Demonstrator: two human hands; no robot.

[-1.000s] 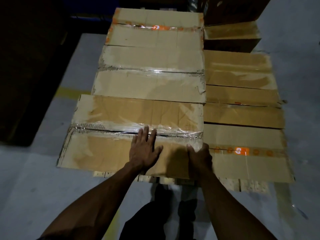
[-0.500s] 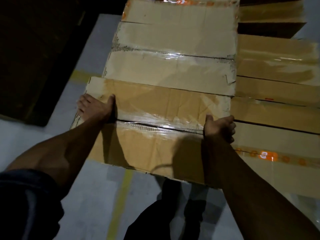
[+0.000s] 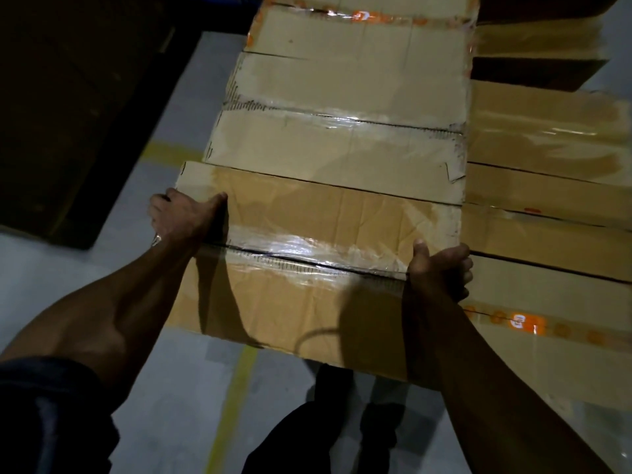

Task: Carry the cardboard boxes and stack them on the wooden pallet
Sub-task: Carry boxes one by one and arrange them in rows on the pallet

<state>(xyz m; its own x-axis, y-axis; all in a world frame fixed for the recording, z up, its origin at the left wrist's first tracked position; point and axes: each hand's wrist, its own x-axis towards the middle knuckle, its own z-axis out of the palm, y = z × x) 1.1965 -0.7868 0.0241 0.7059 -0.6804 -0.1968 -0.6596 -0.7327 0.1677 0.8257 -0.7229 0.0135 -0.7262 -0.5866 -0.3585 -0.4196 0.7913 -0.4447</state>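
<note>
The wooden pallet itself could not be seen anywhere under the cardboard, and the light was dim enough that the dark mass at upper left [image 3: 78, 107] stayed unreadable. The far ends of the stack ran off the top and right edges of the view, and none of the boxes showed any contents, every one being taped shut.

The nearest cardboard box [image 3: 307, 261] lay flat-topped in the left row, its near edge overhanging the grey floor [image 3: 178, 405] with its yellow line [image 3: 236, 388]. Its far edge met the second box [image 3: 335, 131], and beyond that sat a third box [image 3: 359, 32] sealed with orange-printed tape. To the right ran a lower row of boxes [image 3: 547, 213], one of them carrying an orange tape mark [image 3: 521, 325].

The near box looked worn: creased brown card, a glossy strip of clear tape along its centre seam, and a darker patch where shadow from the arms fell.

The left hand [image 3: 186, 217] gripped the box's left edge, thumb on top and fingers wrapped down the side (their tips out of sight). The right hand [image 3: 439, 268] clasped the right edge the same way, thumb up on the lid and fingers curled over the side toward the lower row
</note>
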